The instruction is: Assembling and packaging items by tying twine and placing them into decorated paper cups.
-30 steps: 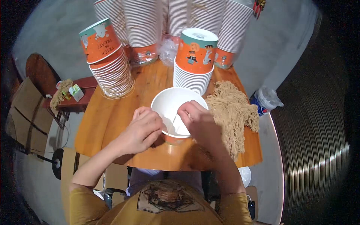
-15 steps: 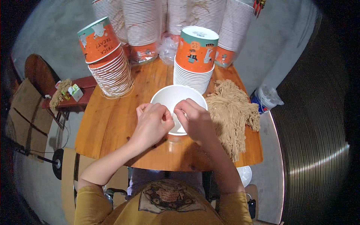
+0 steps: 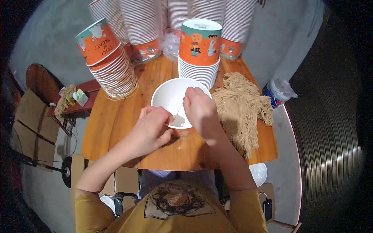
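Note:
A white-lined paper bucket [image 3: 165,93] with an orange outside stands mouth up at the table's middle. My left hand [image 3: 151,126] is at its near left rim, fingers pinched on a thin pale string [image 3: 179,110]. The string runs up to my right hand [image 3: 200,110], closed over the bucket's right side. A short end of it shows by the near rim. To the right of the bucket lies a heap of tan strings [image 3: 239,112]. Behind it, a stack of upside-down orange buckets [image 3: 200,48] rises.
At the table's left leans another bucket stack [image 3: 110,73] with strings hanging around it. Tall bagged bucket stacks [image 3: 140,23] line the back of the wooden table [image 3: 112,132]. Beyond the right edge stands a lined bin [image 3: 278,93]; a red bench [image 3: 87,89] is at left.
My right hand has drawn up and away from my left, and a string now shows stretched between them. My left hand has lowered slightly along the near rim.

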The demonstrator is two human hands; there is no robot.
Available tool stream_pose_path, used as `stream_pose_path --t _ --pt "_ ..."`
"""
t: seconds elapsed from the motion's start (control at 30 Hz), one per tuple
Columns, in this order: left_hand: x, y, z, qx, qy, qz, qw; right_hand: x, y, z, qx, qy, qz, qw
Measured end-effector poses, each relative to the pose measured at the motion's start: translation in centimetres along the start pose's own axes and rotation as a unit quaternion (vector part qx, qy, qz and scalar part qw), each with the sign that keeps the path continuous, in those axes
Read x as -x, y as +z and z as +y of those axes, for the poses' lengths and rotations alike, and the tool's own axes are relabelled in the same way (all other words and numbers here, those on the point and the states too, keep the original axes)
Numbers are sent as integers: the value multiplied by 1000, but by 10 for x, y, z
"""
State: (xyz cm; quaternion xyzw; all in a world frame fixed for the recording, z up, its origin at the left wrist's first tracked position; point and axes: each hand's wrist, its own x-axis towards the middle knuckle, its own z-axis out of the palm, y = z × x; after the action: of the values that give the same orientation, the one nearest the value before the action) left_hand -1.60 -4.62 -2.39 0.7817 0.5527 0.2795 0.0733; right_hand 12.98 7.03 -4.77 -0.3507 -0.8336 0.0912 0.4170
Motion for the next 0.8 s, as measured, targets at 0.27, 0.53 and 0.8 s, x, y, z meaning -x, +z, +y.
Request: stream_pose_path --t 0.27,0.53,0.8 --pt "-10 -6 -1 -82 102 -43 990 -1 1 3 16 7 -61 998" --pt "-16 -29 -6 -268 231 -52 934 -17 -16 9 -7 130 -182 975" --pt "-18 -52 -85 -248 265 -61 930 -1 -61 54 -660 268 -176 680"
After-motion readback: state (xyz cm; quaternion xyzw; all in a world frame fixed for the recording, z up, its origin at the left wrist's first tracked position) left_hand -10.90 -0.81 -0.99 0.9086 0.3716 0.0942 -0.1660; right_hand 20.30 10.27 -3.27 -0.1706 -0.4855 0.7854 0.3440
